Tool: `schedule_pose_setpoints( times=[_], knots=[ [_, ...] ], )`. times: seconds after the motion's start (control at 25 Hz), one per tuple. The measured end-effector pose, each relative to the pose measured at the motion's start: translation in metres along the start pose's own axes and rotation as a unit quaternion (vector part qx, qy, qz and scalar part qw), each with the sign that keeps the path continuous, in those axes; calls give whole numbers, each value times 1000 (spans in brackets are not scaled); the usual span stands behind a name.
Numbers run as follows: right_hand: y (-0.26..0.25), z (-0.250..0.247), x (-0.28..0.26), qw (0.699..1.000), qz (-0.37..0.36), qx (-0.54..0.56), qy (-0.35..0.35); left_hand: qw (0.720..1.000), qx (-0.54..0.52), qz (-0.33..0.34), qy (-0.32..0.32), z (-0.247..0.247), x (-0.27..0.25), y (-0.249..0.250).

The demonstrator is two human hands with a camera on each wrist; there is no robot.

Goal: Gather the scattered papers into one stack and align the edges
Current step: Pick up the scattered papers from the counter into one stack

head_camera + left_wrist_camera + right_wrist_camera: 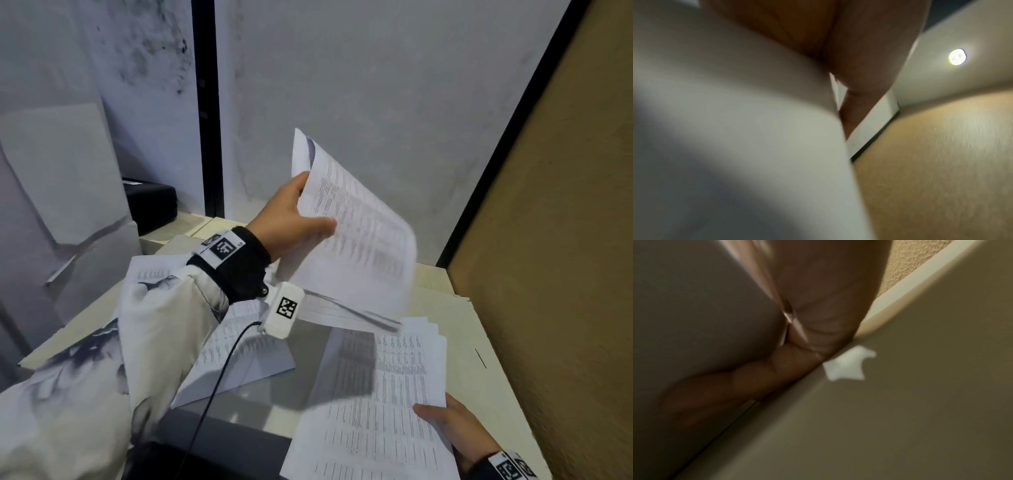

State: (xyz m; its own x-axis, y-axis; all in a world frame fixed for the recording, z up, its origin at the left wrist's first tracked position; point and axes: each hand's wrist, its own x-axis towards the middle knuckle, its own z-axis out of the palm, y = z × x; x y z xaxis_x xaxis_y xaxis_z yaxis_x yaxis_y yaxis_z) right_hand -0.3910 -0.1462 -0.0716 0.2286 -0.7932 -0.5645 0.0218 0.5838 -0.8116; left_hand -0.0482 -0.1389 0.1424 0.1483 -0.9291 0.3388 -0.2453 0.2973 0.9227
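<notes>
My left hand [298, 219] holds a bundle of printed sheets [356, 233] raised above the desk, thumb on the front face, fingers behind; the sheets bow and blur at their lower edge. In the left wrist view that bundle [735, 129] fills the left side beside my fingers [855, 100]. My right hand [452, 431] grips the right edge of a fanned stack of papers [376, 404] lying near the front right, thumb on top. In the right wrist view fingers [760, 378] lie under that stack [705, 321]. More papers [239, 349] lie under my left forearm.
The beige desk [479, 349] sits in a corner: grey wall behind, tan textured wall [555, 240] close on the right. A black box [150, 202] stands at the back left beside leaning grey boards [65, 171]. A cable [212, 394] hangs from the wrist camera.
</notes>
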Motion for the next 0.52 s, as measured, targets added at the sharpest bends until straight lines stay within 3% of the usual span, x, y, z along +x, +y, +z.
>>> schedule_pose_setpoints(
  times=[0.08, 0.12, 0.24, 0.28, 0.4, 0.52],
  knots=[
    [-1, 2, -3, 1000, -6, -15, 3, 987, -155, -47, -15, 17, -11, 3],
    [-4, 6, -8, 1000, -14, -23, 9, 983, -168, -70, -13, 28, -18, -7],
    [-14, 10, -12, 994, -30, -52, 91, 984, -87, -153, -13, 70, -51, -75],
    [-14, 7, -12, 996, -19, -28, 78, 979, -59, -194, -28, 82, -66, -97],
    [-11, -2, -7, 994, 57, 68, 59, 942, 25, -305, -139, 108, -102, -142],
    [-6, -1, -3, 996, 32, 62, 47, 909, 126, -334, -215, 106, -105, -155]
  ],
)
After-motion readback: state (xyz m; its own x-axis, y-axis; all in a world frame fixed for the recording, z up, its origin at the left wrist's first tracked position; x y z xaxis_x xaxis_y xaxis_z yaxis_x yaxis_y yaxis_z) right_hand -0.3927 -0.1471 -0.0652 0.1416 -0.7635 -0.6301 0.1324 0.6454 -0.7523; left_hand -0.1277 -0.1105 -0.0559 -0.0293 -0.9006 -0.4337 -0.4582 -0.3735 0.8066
